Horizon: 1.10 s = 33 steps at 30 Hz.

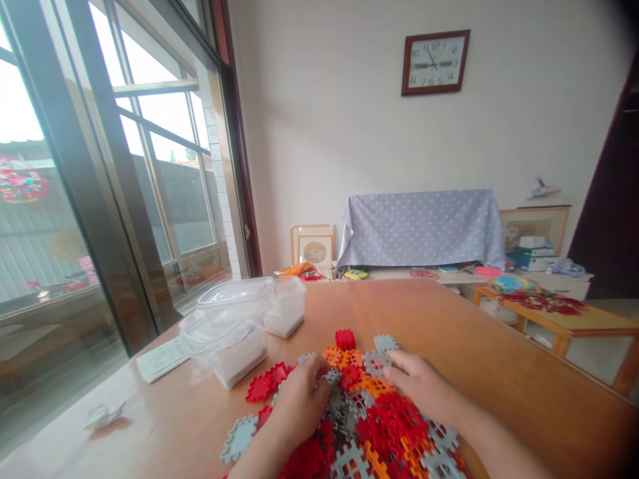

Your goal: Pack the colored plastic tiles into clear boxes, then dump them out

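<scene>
A heap of flat, toothed plastic building tiles [372, 426] in red, orange and grey lies on the wooden table [499, 379] in front of me. My left hand [299, 402] rests on the left side of the heap, fingers curled down round a grey tile [331, 376]. On the heap's right side my right hand [424, 386] lies with its fingertips pressed together on a grey tile [375, 363]. A red block of joined tiles [345, 339] stands at the far end of the heap. A loose grey tile [238, 439] lies near my left wrist.
Clear plastic lidded containers [234, 332] with white contents stand at the table's left, beside a printed paper slip [160, 359] and a crumpled white scrap [104, 416]. Tall windows run along the left. A cloth-covered piece of furniture [422, 226], a low wooden table [564, 319] and a wall clock [435, 62] are beyond.
</scene>
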Available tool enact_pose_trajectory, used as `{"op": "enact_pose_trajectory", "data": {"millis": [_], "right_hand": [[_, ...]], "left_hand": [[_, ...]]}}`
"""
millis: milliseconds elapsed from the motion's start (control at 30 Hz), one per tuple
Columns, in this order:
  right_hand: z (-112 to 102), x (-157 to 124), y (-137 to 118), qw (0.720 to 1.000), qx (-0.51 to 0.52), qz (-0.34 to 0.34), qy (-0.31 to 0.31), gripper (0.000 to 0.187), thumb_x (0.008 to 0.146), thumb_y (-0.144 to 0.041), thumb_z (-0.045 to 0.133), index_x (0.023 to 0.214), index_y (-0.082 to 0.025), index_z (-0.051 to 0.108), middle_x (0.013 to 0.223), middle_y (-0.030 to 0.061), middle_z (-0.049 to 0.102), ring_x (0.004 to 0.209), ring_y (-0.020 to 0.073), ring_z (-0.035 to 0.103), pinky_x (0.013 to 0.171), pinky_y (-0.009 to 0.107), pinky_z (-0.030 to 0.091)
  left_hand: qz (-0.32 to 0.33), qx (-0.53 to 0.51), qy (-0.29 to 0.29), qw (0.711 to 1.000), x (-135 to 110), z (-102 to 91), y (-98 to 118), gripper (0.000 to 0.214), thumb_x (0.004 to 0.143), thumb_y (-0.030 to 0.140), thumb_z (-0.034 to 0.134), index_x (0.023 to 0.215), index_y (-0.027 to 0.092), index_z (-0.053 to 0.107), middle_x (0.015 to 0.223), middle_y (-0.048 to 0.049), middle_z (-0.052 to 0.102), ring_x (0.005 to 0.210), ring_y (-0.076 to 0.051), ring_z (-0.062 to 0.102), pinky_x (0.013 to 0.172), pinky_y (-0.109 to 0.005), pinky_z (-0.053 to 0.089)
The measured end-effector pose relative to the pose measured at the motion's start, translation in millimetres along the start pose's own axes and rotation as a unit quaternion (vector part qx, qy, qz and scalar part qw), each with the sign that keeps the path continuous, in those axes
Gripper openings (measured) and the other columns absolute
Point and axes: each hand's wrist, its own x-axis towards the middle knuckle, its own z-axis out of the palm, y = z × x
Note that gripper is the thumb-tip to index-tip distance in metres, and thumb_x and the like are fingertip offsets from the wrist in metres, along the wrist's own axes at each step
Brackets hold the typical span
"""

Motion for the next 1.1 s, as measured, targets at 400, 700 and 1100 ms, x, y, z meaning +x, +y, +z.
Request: {"op": "enact_pose_trajectory", "data": {"millis": [400, 700, 1100], "right_hand": [[4, -7, -16, 0.988, 0.136, 0.015, -0.074, 0.043, 0.099, -0.047, 0.049, 0.134, -0.024, 0.059, 0.103, 0.0039, 0.072, 0.089, 0.0207, 0.066, 0.072, 0.031, 0.048], [17, -15, -38, 0.982, 0.162, -0.012, -0.101, 0.04, 0.1, -0.044, 0.051, 0.133, -0.024, 0.059, 0.094, 0.0015, 0.07, 0.086, 0.0182, 0.064, 0.076, 0.03, 0.049], [20, -14, -31, 0.991, 0.125, -0.003, -0.043, 0.041, 0.097, -0.048, 0.053, 0.126, -0.022, 0.065, 0.095, 0.0033, 0.071, 0.091, 0.022, 0.065, 0.087, 0.037, 0.052]], "left_hand": [[0.038, -0.122, 0.002, 0.992, -8, 1.5, 18, 0.012, 0.091, 0.028, 0.056, 0.097, 0.022, 0.065, 0.096, -0.0042, 0.07, 0.09, -0.021, 0.061, 0.077, -0.028, 0.041], [-0.015, -0.372, -0.08, 0.924, -9, 18.9, 26, 0.028, 0.089, 0.043, 0.065, 0.101, 0.019, 0.056, 0.073, 0.005, 0.052, 0.063, -0.01, 0.041, 0.059, -0.022, 0.032], [-0.035, -0.446, -0.116, 0.887, -9, 10.0, 29, 0.047, 0.084, 0.059, 0.07, 0.104, 0.017, 0.066, 0.083, -0.0029, 0.064, 0.073, -0.014, 0.055, 0.068, -0.025, 0.042]]}}
